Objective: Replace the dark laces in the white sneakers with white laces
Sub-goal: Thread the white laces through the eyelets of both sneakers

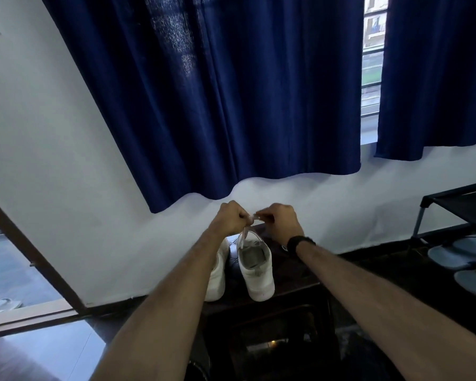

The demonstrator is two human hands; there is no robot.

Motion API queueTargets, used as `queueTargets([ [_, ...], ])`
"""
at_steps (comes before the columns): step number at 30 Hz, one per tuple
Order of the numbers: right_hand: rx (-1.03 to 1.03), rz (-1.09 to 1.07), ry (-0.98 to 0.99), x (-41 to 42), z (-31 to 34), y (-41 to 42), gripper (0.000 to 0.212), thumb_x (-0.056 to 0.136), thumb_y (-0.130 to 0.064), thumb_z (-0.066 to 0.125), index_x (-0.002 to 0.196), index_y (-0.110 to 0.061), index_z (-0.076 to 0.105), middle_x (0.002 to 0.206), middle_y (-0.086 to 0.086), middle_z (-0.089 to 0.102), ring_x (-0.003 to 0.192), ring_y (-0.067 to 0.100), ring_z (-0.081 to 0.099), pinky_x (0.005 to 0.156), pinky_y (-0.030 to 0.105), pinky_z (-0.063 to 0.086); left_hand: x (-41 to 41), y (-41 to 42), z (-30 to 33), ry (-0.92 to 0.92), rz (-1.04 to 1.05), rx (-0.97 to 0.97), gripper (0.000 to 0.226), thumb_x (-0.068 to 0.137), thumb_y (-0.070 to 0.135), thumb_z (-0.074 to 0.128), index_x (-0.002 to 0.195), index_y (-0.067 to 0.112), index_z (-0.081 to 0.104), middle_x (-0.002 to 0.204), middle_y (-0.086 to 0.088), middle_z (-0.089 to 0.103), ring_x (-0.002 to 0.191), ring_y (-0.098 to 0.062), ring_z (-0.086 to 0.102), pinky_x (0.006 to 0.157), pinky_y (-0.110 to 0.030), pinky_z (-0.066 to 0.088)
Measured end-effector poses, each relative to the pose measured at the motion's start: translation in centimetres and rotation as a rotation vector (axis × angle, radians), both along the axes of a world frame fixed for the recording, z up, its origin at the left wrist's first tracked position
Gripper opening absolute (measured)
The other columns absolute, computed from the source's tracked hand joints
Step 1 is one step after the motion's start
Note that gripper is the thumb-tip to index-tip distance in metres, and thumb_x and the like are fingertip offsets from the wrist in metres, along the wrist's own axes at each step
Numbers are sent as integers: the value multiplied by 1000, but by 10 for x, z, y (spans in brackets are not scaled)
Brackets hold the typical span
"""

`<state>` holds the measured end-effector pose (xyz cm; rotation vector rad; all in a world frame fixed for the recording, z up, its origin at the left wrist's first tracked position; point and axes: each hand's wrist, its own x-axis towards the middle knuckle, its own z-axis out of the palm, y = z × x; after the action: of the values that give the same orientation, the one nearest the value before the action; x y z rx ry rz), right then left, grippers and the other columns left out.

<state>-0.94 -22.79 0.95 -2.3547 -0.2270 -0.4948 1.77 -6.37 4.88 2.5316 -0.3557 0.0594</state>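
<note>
White lace (245,232): ends pinched between left hand (232,219) and right hand (282,221), both grips closed, above right sneaker (255,266). Sneaker long axis runs toward wall, heel nearest.

Matt white sneakers (256,268) with a flat woven white lace (245,232) stand on a dark glossy wooden stool (294,279); far behind hangs a navy cloth curtain (217,92), loosely woven

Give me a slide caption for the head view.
Both hands, left and right, pull a white lace up from the right sneaker.
</note>
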Motion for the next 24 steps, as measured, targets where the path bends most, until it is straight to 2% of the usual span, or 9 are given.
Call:
queueTargets([
  [2,12,-37,-35,-8,-22,7,6,83,-15,67,77,-15,70,68,3,61,66,16,56,63,30,48,1,-6,4,46,8,15,8,81,12,78,77,5,79,71,-11,74,56,-7,61,58,-16,50],
  [4,96,-69,-51,-10,-41,17,19,81,-9,61,63,-13,58,55,2,45,55,16,45,56,34,43,-1,-11,5,117,24,-4,6,79,8,81,78,3,78,69,-12,73,53,-10,65,54,-16,52],
  [6,201,-57,-30,-9,-54,27,18,76,-4,54,60,-10,56,53,2,51,55,17,49,56,37,45,-1,-13,7,162,62,-22,7,77,6,82,79,0,77,68,-13,73,54,-13,68,57,-20,57],
  [11,423,53,44,-13,-58,41,17,83,-23,56,68,-20,64,74,0,66,74,18,61,68,33,49,1,-12,6,159,158,-20,7,78,3,80,80,-2,75,74,-17,73,48,-10,65,50,-17,53],
  [15,562,6,58,-10,-61,49,21,78,-46,74,73,-35,57,107,4,66,100,11,61,90,30,47,0,-16,6,108,191,0,8,76,8,80,69,6,75,68,-5,72,60,-10,64,65,-22,57],
  [17,469,-19,30,-6,-60,50,22,83,-47,69,74,-28,63,87,4,69,78,10,61,76,28,46,1,-19,5,92,199,-34,9,75,8,79,68,9,75,70,-3,72,67,-12,66,71,-25,58],
  [19,444,-36,16,-4,-57,49,22,88,-40,66,77,-20,68,58,-5,54,58,14,49,62,28,38,1,-19,3,77,217,-74,4,74,13,81,74,14,78,71,1,73,72,-12,69,78,-29,59],
  [22,509,-37,-4,1,-56,47,18,89,-33,66,81,-18,73,52,-2,53,55,13,48,60,28,39,1,-15,-1,87,240,-145,9,74,20,84,82,18,81,79,4,76,78,-10,71,78,-27,58],
  [24,515,-27,-7,3,-57,48,16,90,-26,65,81,-16,73,50,-6,50,50,4,45,56,19,36,-2,-13,-6,71,261,-214,16,75,23,84,88,15,80,84,3,76,77,-7,69,74,-19,54],
])
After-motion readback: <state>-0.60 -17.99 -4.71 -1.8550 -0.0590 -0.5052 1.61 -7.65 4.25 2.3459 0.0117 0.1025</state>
